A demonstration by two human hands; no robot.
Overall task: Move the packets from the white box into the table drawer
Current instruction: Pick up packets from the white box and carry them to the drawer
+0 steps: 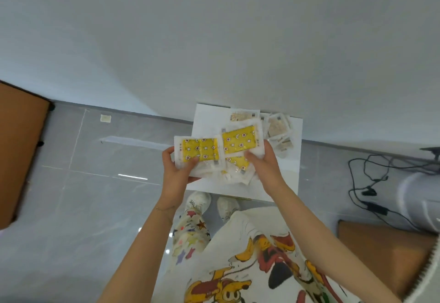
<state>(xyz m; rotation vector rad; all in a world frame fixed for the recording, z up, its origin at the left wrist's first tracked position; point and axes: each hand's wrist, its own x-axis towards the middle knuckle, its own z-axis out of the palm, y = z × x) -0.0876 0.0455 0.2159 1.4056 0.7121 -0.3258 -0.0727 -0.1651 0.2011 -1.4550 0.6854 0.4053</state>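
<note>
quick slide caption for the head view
Left hand and right hand hold yellow star-print packets over the white box, beige packets lying in it.

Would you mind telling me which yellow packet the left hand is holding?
The leftmost yellow packet, lying level; the tilted yellow packet is in the right hand.

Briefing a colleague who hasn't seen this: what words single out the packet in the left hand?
Find the white box on the floor by the wall. Over its left edge the left hand holds a yellow packet. It is leftmost and level; the right hand's packet tilts, the far ones are beige.
</note>
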